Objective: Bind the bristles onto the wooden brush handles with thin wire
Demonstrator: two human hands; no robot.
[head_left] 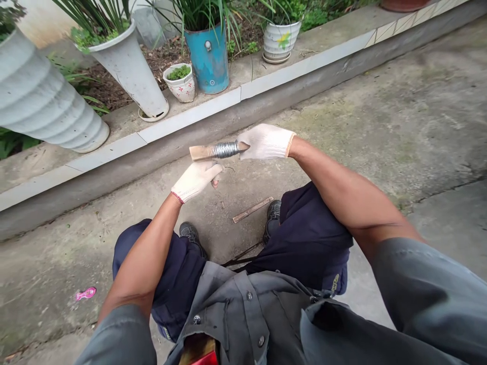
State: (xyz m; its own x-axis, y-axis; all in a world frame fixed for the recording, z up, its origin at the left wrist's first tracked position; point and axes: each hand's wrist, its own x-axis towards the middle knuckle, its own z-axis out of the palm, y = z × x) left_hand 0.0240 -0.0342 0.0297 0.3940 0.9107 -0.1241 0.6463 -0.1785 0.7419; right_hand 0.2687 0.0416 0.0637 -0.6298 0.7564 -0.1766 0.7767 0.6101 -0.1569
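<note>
One wire-wound wooden piece [220,150], gripped at one end

The gloved right hand [261,142] is closed around one end of the piece, thumb and fingers together – a grip that seems chosen to leave the silvery winding [225,149] uncovered. The piece lies nearly level above the concrete ground [361,121], ahead of the person's knees, where it is probably easy to see and reach with both arms. The gloved left hand [196,178] sits just below the paler end, fingers curled; whether it holds a thin strand [229,168] beside it, or supports the wood, I cannot tell. The gloves probably guard against sharp wire ends.

Counted: two gloves, one wound piece, one flat wooden strip [253,210] on the ground between two dark shoes [273,215], and one pink object [85,293] well off to the left.

Six plant containers show along the ledge [190,117]: two tall pale pots [131,68], one small patterned pot [181,87], one blue container [208,63], one white ribbed pot [279,40] and part of one reddish pot [405,4] – lined up there, presumably, to keep the ground free for walking.
</note>
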